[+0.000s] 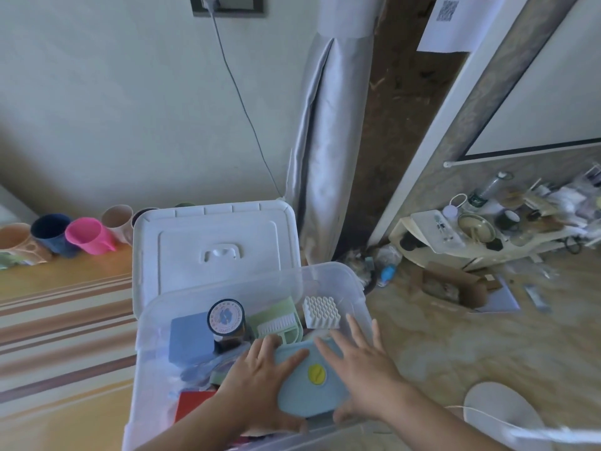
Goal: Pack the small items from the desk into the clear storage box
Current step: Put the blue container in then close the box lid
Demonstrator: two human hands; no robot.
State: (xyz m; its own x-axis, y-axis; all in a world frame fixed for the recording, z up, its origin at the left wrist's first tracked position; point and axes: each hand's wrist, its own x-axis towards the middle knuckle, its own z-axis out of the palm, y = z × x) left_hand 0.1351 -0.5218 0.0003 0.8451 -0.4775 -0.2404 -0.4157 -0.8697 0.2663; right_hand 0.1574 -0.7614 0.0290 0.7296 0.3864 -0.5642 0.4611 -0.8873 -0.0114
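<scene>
Left hand (260, 379) grips the pale blue lidded container (309, 385) on one side; the right hand (361, 375) lies spread, fingers straight, on the other. The container sits between both hands in the clear storage box (328, 278), with its long axis pointing away from the wrists.

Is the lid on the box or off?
Off: the white lid sits behind the clear storage box, whose top is open.

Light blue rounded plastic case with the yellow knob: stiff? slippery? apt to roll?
Probably stiff: the light blue rounded plastic case shows no sag between the left hand and the right hand. Likely a bit slippery; its surface looks smooth. Flat and wide, so it should slide, not roll.
</scene>
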